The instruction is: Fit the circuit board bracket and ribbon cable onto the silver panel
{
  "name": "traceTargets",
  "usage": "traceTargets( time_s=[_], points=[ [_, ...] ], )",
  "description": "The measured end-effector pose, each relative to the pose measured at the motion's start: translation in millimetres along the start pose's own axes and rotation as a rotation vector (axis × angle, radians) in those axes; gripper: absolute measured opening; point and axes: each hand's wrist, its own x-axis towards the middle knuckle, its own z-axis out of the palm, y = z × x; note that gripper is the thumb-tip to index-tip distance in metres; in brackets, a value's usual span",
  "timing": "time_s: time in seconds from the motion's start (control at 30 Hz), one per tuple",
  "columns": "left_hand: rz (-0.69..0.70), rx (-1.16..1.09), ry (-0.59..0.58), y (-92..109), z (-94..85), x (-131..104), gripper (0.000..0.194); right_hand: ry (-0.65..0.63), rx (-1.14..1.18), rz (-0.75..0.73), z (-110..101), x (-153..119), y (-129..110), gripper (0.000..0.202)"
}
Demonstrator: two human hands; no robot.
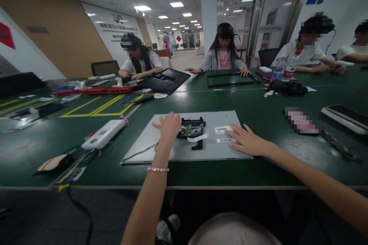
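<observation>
A flat silver-grey display panel (209, 154) lies on the green table in front of me, its back facing up. Near its middle sits a green circuit board (192, 129) in a black bracket (197, 146), with a loose white strip (198, 138) across it. My left hand (169, 125) is spread beside the board's left edge, fingers apart. Flat on the panel's right part rests my right hand (248, 141), fingers stretched over two white labels (222, 130). A thin dark cable (140, 152) runs over the panel's left corner.
Left of the panel lie a white power bank (104, 134) and a computer mouse (54, 164). To the right are a phone (300, 120), glasses (339, 143) and a white case (345, 118). Across the table, people handle a black housing (166, 80) and a black frame (232, 84).
</observation>
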Motion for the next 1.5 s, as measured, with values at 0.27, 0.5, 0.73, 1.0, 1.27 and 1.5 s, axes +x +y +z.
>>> traceTargets(
  time_s=[0.27, 0.5, 0.73, 1.0, 1.27, 1.5],
  points=[
    [0.004, 0.009, 0.014, 1, 0.8, 2, 0.046, -0.011, 0.023, 0.009, 5, 20, -14, 0.072],
    [0.004, 0.017, 0.023, 0, 3.0, 1, 0.049, -0.045, 0.061, 0.063, 3, 35, -33, 0.072],
    [0.014, 0.044, -0.006, 6, -2.1, -4, 0.049, -0.048, 0.073, 0.083, 6, 48, -45, 0.074],
    [0.018, 0.045, -0.017, 7, -1.1, -4, 0.048, 0.000, 0.119, 0.093, 7, 52, -58, 0.069],
    [0.041, 0.038, 0.004, 7, -2.0, -5, 0.046, 0.074, 0.149, 0.107, 7, 50, -60, 0.062],
    [0.027, 0.002, 0.104, 1, -1.6, 0, 0.038, 0.277, 0.112, -0.033, -1, 44, -68, 0.037]
  ],
)
